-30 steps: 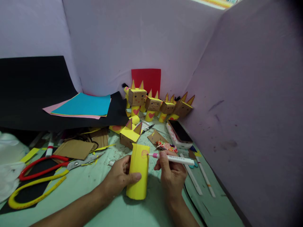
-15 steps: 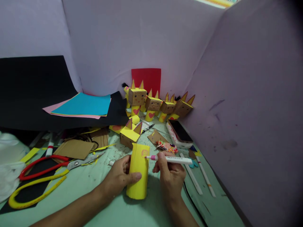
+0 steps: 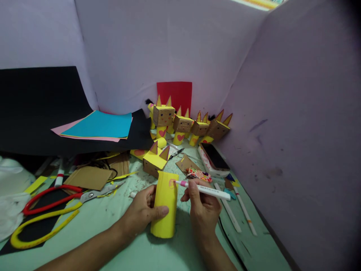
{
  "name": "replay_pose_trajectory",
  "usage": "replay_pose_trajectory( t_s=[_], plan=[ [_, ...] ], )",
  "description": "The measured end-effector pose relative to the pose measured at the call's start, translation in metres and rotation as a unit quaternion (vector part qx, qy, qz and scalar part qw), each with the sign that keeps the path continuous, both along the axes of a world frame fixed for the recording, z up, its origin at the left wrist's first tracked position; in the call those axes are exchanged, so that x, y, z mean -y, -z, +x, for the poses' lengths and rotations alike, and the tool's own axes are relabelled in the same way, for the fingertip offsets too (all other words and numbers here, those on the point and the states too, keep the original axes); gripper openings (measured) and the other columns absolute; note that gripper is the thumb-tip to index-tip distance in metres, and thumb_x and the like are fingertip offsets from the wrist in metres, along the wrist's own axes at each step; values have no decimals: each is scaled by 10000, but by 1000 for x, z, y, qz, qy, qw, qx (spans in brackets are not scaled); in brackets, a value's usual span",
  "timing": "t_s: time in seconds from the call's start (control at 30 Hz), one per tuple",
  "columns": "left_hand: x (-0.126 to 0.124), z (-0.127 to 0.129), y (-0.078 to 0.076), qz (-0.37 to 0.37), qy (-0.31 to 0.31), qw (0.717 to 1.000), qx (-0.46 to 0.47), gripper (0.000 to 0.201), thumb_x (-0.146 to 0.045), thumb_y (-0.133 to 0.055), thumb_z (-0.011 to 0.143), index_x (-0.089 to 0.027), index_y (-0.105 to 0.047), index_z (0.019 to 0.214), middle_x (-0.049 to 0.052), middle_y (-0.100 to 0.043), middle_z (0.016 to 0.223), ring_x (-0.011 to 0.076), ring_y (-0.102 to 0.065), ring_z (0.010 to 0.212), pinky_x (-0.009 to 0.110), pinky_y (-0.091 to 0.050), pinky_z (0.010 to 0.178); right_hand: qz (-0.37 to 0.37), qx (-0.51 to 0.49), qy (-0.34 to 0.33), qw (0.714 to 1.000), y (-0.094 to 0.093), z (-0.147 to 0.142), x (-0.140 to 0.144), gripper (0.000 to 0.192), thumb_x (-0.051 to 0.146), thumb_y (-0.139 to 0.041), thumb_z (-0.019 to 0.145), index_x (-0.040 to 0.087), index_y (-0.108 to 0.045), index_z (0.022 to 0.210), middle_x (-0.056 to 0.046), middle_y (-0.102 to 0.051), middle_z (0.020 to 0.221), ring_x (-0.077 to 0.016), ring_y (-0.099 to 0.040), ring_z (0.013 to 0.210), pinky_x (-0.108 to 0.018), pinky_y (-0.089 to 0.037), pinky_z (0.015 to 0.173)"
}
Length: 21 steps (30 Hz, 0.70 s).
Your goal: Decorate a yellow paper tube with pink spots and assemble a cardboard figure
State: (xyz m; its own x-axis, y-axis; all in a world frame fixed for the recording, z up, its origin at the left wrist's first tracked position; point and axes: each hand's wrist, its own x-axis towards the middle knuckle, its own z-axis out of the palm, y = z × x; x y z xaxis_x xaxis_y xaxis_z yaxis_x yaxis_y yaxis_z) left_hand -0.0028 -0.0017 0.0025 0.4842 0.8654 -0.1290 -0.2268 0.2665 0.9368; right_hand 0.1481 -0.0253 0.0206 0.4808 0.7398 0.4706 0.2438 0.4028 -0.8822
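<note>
The left hand wraps the yellow tube standing on the table; the right hand pinches a pink marker, tip on the tube's upper edge. Best to keep the tube braced and the strokes short and light.

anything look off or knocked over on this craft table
Mostly the rightmost box-headed figure in the back row: it tilts toward the wall while the other figures stand upright. Paper offcuts litter the mat. The yellow tube being marked looks intact.
</note>
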Motion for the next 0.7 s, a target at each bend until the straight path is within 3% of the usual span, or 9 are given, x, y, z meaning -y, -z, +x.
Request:
replay_pose_trajectory(
  t_s=[0.27, 0.43, 0.7],
  plan=[
    [0, -1, -1, 2, 13, 1000, 7, 652, -356, -818, 568, -145, -557, 1127, 108, -687, 1002, 256, -626, 885, 346, -489, 776, 7, 0, -16, 1000, 0, -3, -2, 195, 335, -599, 851, 171, -649, 757, 38, -601, 524, -107, -581, 457, -210, -464, 473],
    [0, 0, 2, -10, 6, 1000, 5, 663, -367, -827, 545, -140, -570, 1112, 105, -689, 979, 253, -630, 852, 320, -497, 700, -7, 0, 12, 1000, 1, 2, -3, 224, 357, -597, 855, 170, -623, 736, 51, -567, 477, -98, -552, 421, -206, -448, 456],
    [-2, 0, 1, 1, 6, 1000, 8, 618, -361, -823, 555, -145, -583, 1082, 75, -676, 929, 224, -611, 834, 283, -478, 680, 5, -13, -13, 1000, 1, -1, -1, 197, 335, -604, 853, 168, -634, 755, 48, -575, 487, -98, -555, 433, -202, -447, 457]
  ],
)
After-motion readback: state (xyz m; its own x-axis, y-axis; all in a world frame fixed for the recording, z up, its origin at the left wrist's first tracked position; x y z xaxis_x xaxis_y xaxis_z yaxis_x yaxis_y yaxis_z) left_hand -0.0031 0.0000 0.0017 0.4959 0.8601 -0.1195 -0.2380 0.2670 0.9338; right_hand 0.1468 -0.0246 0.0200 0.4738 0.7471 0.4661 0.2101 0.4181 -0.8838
